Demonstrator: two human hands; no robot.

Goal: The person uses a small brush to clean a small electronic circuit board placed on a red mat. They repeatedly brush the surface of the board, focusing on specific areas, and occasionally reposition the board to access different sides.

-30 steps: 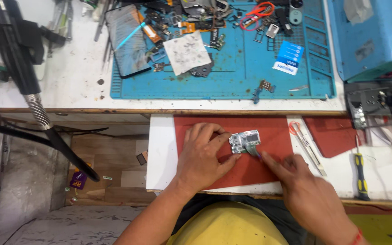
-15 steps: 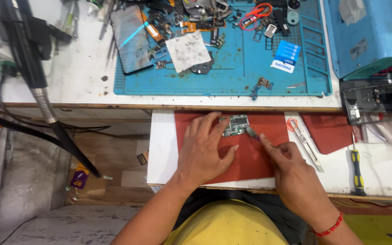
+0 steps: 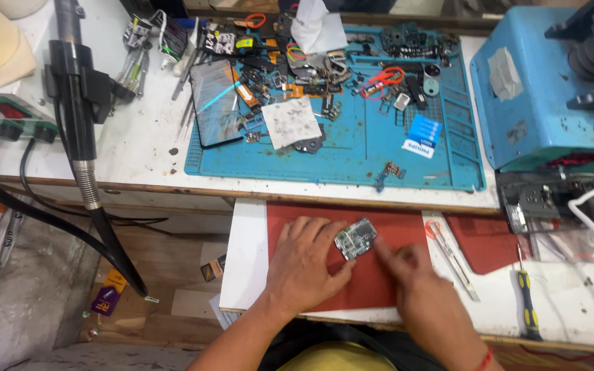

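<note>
Together, two hands work one circuit board [image 3: 355,240]: left hand [image 3: 304,264] flat steadying it, right hand [image 3: 414,278] fingers pinched beside.

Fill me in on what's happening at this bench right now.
A person works on a small circuit board lying on a red mat. The left hand lies flat on the mat, its fingers steadying the board; the right hand touches the board's right edge. A yellow-handled screwdriver lies unused to the right.

Matt red mat [image 3: 372,282] under metal-shielded circuit board [image 3: 355,239]
</note>
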